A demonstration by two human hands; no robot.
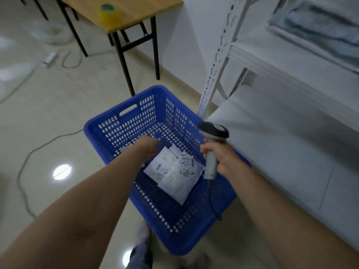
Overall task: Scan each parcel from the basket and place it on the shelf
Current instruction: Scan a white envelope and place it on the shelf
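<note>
- Arms both stretch forward and down over the blue basket [155,90], which stands on the floor just beside the white shelf [281,136].
- Left hand [148,145] is sunk inside the basket with its back turned up. Its fingers point down out of sight, so I cannot tell whether they are spread or closed on anything.
- Right hand [219,156] is curled round the grey handle of the scanner [213,131], with the dark head uppermost, above the basket's right rim.
- Scanner cord [211,200] hangs from the handle across the basket's inner wall. Its far end is hard to follow.
- Parcels [174,171], white bags with printed labels, lie overlapping on the basket's floor. How many there are I cannot make out. Their top-left edge lies just beside the left hand, whether touching it I cannot tell, and they sit below and to the left of the right hand.
- Something pale shows on either side of the left forearm, too blurred to name.
- Dark items on the upper shelf are smeared and cut off by the frame.
- Behind the basket, a wooden counter [132,10] carries a yellow tape roll [108,13], and a grey cable [25,162] trails over the floor.
</note>
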